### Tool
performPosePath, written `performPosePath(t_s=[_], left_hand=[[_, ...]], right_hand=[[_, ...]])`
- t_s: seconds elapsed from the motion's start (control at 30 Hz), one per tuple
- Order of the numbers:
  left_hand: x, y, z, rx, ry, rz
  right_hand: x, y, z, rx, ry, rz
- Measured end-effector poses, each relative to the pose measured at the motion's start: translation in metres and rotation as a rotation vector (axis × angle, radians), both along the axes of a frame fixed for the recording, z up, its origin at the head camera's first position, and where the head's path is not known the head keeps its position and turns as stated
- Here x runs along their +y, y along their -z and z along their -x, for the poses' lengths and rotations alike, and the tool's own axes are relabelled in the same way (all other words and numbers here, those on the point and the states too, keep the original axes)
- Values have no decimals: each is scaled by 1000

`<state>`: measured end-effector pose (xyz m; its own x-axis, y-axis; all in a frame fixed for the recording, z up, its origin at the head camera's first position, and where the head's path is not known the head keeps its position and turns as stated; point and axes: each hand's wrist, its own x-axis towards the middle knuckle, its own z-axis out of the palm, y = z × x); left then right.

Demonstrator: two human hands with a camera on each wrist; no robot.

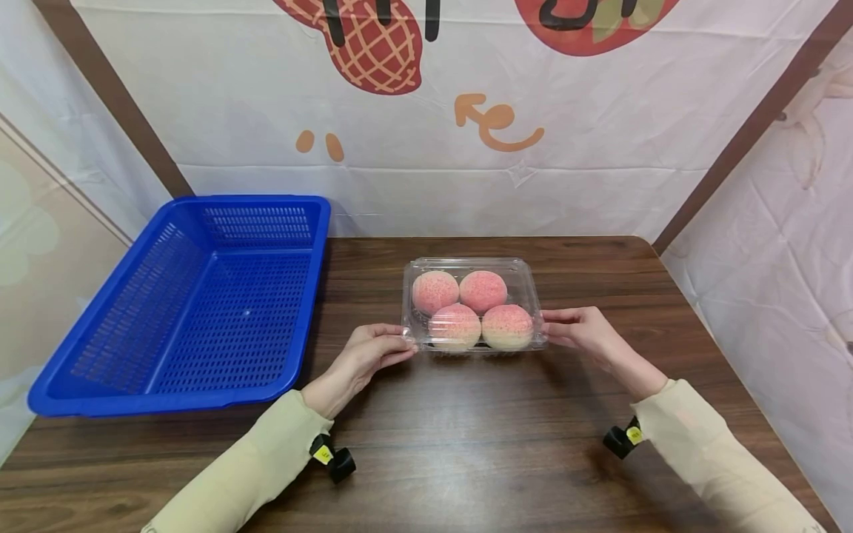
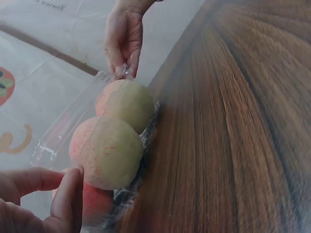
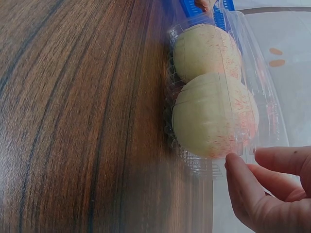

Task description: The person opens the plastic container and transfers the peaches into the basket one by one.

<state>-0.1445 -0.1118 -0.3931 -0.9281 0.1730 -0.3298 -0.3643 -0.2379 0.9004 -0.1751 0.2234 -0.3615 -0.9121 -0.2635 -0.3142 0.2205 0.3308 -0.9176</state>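
A clear plastic clamshell box with its lid down holds several pink-and-cream peaches in two rows. My left hand pinches the near left corner of the box between thumb and fingers. At the opposite end, my right hand pinches the right edge the same way. Through the lid in the right wrist view, two peaches show their pale sides, and the thumb and fingers of the right hand meet at the lid's rim. The left wrist view has both hands at opposite ends of the box.
To the left stands a large blue plastic basket with slotted walls and nothing in it. The dark wood table ends at a printed white cloth backdrop behind the box. More cloth hangs along the right edge.
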Motion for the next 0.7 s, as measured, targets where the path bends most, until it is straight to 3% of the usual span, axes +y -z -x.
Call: performPosePath(t_s=[0.37,0.53,0.7], left_hand=[[0,-8,2,45,39,128],[0,-11,3,81,66,304],[2,-14,4,193,108,475]], right_hand=[[-1,0,2,8,1,-14],[-1,-1,1,34,-18,-55],[-1,-3,0,68,-41,-129]])
